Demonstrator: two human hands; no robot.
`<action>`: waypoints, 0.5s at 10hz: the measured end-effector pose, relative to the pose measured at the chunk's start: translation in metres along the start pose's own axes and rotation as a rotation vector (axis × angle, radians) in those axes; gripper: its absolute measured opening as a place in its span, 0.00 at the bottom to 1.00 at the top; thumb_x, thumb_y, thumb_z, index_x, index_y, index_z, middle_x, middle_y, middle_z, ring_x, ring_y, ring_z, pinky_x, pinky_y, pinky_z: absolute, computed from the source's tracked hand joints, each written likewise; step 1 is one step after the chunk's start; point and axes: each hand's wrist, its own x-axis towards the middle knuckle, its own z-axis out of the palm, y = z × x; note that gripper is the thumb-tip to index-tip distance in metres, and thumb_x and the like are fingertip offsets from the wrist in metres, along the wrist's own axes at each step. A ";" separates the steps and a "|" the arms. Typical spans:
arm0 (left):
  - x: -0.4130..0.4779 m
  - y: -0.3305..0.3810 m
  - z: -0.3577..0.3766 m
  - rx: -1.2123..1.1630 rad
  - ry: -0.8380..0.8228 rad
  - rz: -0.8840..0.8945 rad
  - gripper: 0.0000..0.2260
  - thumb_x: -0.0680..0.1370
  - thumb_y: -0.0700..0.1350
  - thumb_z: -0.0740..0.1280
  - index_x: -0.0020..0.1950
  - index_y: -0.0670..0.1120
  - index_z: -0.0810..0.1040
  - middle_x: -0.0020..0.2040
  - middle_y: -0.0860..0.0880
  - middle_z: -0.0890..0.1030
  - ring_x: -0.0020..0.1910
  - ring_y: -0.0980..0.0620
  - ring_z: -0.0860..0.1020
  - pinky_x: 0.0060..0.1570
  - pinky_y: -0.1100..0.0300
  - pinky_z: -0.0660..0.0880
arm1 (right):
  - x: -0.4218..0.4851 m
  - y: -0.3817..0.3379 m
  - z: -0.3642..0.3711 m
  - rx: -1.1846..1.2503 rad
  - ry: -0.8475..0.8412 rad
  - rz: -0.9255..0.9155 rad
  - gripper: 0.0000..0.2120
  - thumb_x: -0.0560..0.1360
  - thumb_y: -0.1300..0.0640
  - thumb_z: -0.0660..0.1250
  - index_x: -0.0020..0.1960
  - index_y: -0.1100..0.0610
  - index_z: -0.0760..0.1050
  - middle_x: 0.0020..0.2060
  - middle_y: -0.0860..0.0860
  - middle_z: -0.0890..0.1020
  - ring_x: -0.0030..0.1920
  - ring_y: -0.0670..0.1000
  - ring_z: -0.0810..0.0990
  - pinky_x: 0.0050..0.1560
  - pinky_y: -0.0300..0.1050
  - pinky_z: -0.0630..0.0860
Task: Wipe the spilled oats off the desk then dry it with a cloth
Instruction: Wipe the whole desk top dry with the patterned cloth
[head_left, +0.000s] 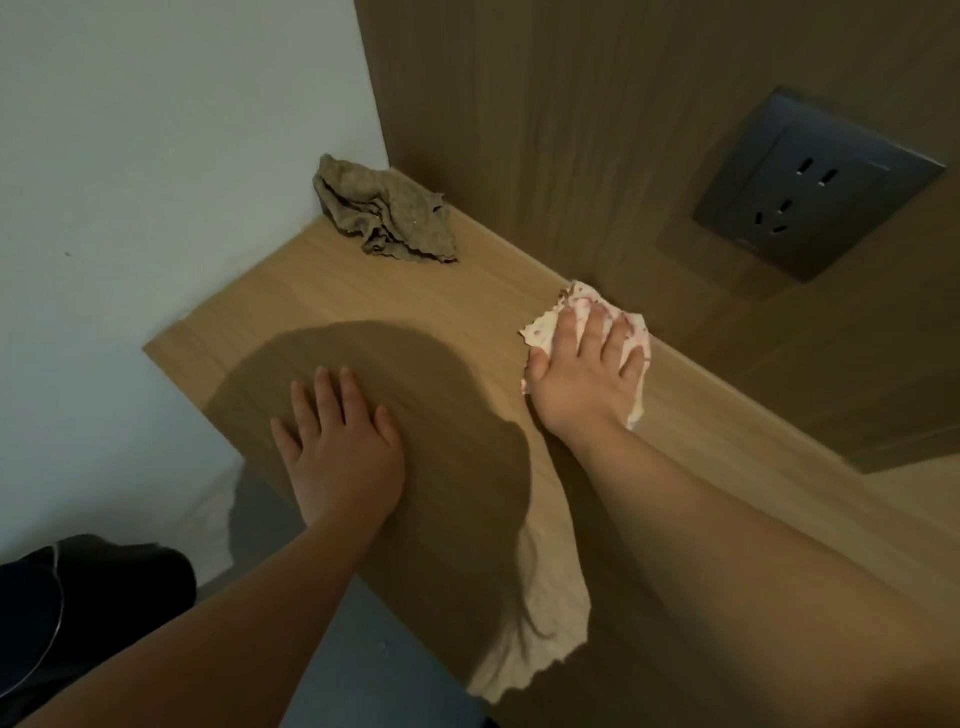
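Desk (363, 291): a pale wood-grain top that runs from the lower right up to the far corner, where it meets a white wall (156, 156) on the left and a darker wood-grain back panel (571, 130) behind. A broad rounded shadow (441, 374) covers the middle of the top. No oats can be made out on the surface at this sharpness.

Both bare forearms reach in from the lower edge. The left hand (337, 447) lies palm down on the desk inside the shadow, its fingers straight and slightly spread; it grasps nothing. The right hand (582, 379) lies palm down on a white cloth (540, 332) with a pink pattern, fingers splayed over it and pressing it flat onto the desk, not clenched around it. This cloth sits at the rear edge of the top, touching the foot of the back panel, and its edges show around the fingers and beside the wrist.

A second, olive-brown cloth (384, 213) lies crumpled in the far corner, against both wall and panel, well apart from either hand. A dark grey wall socket (815, 192) is set into the back panel above and to the right of the right hand. A dark object (78, 597) at lower left, below desk level, cannot be identified.
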 end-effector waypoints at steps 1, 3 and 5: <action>-0.001 0.001 0.000 0.005 0.005 -0.004 0.26 0.81 0.55 0.43 0.78 0.48 0.44 0.78 0.47 0.45 0.76 0.47 0.40 0.73 0.46 0.39 | 0.003 -0.012 0.002 -0.031 0.011 -0.123 0.29 0.80 0.40 0.40 0.76 0.49 0.37 0.75 0.52 0.38 0.74 0.57 0.34 0.71 0.57 0.35; -0.001 0.002 -0.002 0.008 0.007 0.001 0.26 0.81 0.54 0.43 0.78 0.48 0.45 0.78 0.47 0.45 0.76 0.47 0.40 0.73 0.45 0.39 | -0.033 0.062 0.003 0.013 0.061 0.075 0.28 0.79 0.39 0.41 0.76 0.46 0.39 0.76 0.50 0.40 0.75 0.54 0.37 0.71 0.55 0.37; 0.000 0.001 0.000 -0.006 0.016 0.000 0.26 0.81 0.54 0.44 0.78 0.46 0.46 0.78 0.46 0.47 0.76 0.46 0.42 0.73 0.43 0.41 | -0.059 0.072 0.001 0.098 0.041 0.423 0.29 0.79 0.41 0.41 0.77 0.49 0.40 0.76 0.53 0.41 0.74 0.57 0.37 0.72 0.60 0.38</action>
